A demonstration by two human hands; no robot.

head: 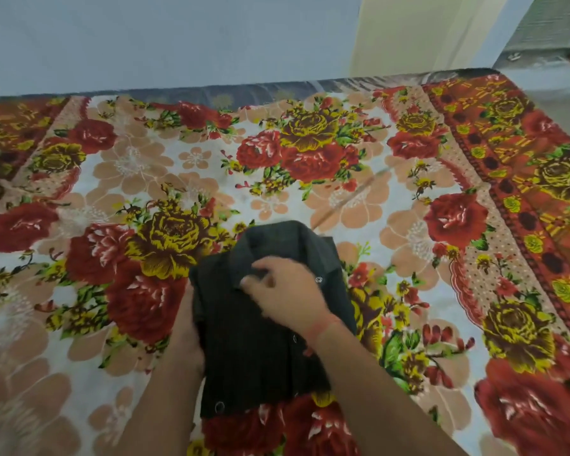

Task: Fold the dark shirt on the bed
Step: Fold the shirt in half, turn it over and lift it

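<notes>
The dark shirt point(260, 353) lies folded into a narrow packet on the flowered bed cover point(326, 153), collar pointing away from me, snap buttons showing down its front. My right hand point(287, 291) lies on top of the shirt near the collar, its fingertips curled and pinching the fabric there. My left hand point(186, 327) is at the shirt's left edge, with its fingers tucked under the cloth and mostly hidden.
The bed cover with red and yellow roses spreads wide on every side of the shirt. A pale wall point(162, 37) runs behind the far edge of the bed. The bed's right edge point(540, 103) drops toward the floor at the upper right.
</notes>
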